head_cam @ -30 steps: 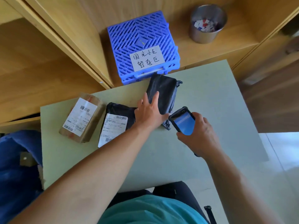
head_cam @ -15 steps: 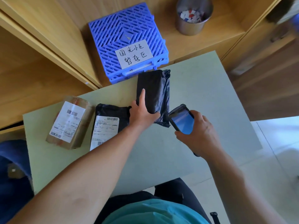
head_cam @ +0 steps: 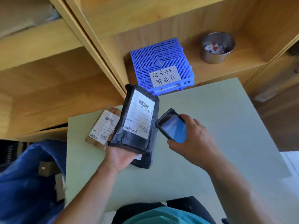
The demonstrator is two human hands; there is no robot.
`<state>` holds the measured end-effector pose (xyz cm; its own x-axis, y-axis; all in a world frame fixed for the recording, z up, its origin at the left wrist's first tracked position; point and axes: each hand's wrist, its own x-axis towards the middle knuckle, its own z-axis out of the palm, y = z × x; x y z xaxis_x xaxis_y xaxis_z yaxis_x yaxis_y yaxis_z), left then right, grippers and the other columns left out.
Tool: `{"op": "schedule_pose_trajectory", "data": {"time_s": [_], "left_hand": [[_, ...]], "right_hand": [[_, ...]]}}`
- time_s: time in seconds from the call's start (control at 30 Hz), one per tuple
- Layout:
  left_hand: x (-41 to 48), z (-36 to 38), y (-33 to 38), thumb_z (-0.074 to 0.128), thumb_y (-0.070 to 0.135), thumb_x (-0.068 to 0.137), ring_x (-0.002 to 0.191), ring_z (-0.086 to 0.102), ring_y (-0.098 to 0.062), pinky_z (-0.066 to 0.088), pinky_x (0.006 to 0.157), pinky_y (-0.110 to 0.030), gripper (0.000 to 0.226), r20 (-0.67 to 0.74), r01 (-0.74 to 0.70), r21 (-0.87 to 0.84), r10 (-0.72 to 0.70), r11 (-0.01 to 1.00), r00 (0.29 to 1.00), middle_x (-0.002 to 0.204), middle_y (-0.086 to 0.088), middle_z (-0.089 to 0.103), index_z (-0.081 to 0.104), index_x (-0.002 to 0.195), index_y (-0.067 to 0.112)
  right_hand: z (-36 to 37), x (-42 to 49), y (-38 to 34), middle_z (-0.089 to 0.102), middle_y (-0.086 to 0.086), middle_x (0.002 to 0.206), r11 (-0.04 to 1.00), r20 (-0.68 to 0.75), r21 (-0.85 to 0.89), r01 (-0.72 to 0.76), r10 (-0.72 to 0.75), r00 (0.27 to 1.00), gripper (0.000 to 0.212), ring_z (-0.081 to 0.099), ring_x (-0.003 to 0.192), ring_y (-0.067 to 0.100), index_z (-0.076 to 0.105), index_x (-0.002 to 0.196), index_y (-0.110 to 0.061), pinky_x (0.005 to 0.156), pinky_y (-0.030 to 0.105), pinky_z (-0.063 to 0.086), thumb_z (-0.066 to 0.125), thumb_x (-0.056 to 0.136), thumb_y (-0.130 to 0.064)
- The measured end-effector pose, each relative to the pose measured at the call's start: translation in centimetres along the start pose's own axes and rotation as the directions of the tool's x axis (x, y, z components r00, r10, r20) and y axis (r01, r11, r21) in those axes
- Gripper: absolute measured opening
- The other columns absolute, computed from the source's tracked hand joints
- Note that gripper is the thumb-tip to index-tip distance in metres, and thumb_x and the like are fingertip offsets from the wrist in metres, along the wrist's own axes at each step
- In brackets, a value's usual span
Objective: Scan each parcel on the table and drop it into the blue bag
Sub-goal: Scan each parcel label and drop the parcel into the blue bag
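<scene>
My left hand (head_cam: 119, 157) grips a black parcel (head_cam: 139, 117) from below and holds it tilted above the green table (head_cam: 210, 120), its white barcode label facing up. My right hand (head_cam: 194, 141) holds a handheld scanner (head_cam: 173, 129) just right of that parcel, screen up. A second black parcel (head_cam: 144, 160) lies on the table, mostly hidden under the lifted one. A brown parcel (head_cam: 103, 126) with a white label lies at the table's far left. The blue bag (head_cam: 29, 175) hangs open beside the table's left edge.
A blue slatted plastic crate (head_cam: 161, 62) with a handwritten paper label lies on the wooden shelf behind the table. A metal cup (head_cam: 216, 49) holding paper scraps stands to its right. Wooden shelving (head_cam: 48, 75) runs along the far and left sides.
My left hand has lifted the black parcel off the table and turned it label up, closer to me. The scanner in my right hand stays beside it. The camera has swung left.
</scene>
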<state>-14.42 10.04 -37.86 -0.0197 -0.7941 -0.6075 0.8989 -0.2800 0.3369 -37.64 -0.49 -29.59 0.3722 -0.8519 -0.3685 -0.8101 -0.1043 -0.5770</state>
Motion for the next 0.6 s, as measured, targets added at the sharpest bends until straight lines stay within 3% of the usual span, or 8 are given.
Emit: {"op": "schedule_pose_trajectory", "data": {"time_s": [0.13,0.33,0.47,0.53,0.6], "left_hand": [[-3.9,-1.2,2.1,0.054,0.053,0.097,0.152,0.03,-0.042,0.013,0.123,-0.066,0.07,0.005,-0.111,-0.027,0.111,0.993,0.994,0.163,-0.017,0.037,0.043,0.156,0.017],[-9.0,-3.1,4.4,0.067,0.047,0.092,0.142,0.046,-0.045,0.035,0.113,-0.067,0.066,0.094,-0.241,-0.117,0.253,0.963,0.963,0.156,-0.02,0.047,0.055,0.148,0.013],[-12.1,-5.7,5.9,0.057,0.042,0.102,0.142,0.046,-0.042,0.035,0.114,-0.062,0.054,0.068,-0.322,-0.176,0.338,0.93,0.939,0.155,-0.02,0.047,0.056,0.146,0.01],[-13.5,-5.3,6.8,0.09,0.042,0.075,0.137,0.052,-0.041,0.035,0.114,-0.062,0.076,0.027,-0.397,-0.107,0.402,0.911,0.915,0.152,-0.02,0.052,0.063,0.14,0.012],[-15.3,-5.5,7.7,0.103,0.045,0.046,0.13,0.059,-0.041,0.04,0.111,-0.063,0.099,-0.042,-0.475,-0.066,0.473,0.878,0.88,0.144,-0.021,0.059,0.069,0.133,0.012]], "right_hand": [[1.0,-0.9,-4.0,0.052,-0.004,0.125,0.993,0.052,-0.045,0.106,-0.103,0.993,0.087,0.056,0.11,0.024,0.032,0.148,-0.032,0.086,0.038,0.049,0.072,0.074,-0.053],[2.3,-2.3,-8.6,0.053,-0.004,0.126,0.977,0.081,-0.085,0.194,-0.187,0.979,0.089,0.056,0.11,0.024,0.032,0.149,-0.032,0.085,0.037,0.05,0.072,0.072,-0.053],[3.4,-3.7,-11.9,0.053,-0.005,0.124,0.965,0.111,-0.104,0.241,-0.229,0.967,0.089,0.055,0.106,0.02,0.033,0.148,-0.031,0.086,0.035,0.051,0.072,0.071,-0.052],[3.9,-4.3,-13.2,0.053,-0.007,0.118,0.96,0.111,-0.109,0.256,-0.244,0.963,0.086,0.056,0.101,0.019,0.034,0.144,-0.033,0.084,0.036,0.053,0.071,0.069,-0.054],[4.8,-5.0,-15.3,0.052,-0.008,0.114,0.952,0.114,-0.134,0.274,-0.26,0.959,0.084,0.056,0.098,0.018,0.035,0.142,-0.035,0.083,0.037,0.054,0.071,0.068,-0.054]]}}
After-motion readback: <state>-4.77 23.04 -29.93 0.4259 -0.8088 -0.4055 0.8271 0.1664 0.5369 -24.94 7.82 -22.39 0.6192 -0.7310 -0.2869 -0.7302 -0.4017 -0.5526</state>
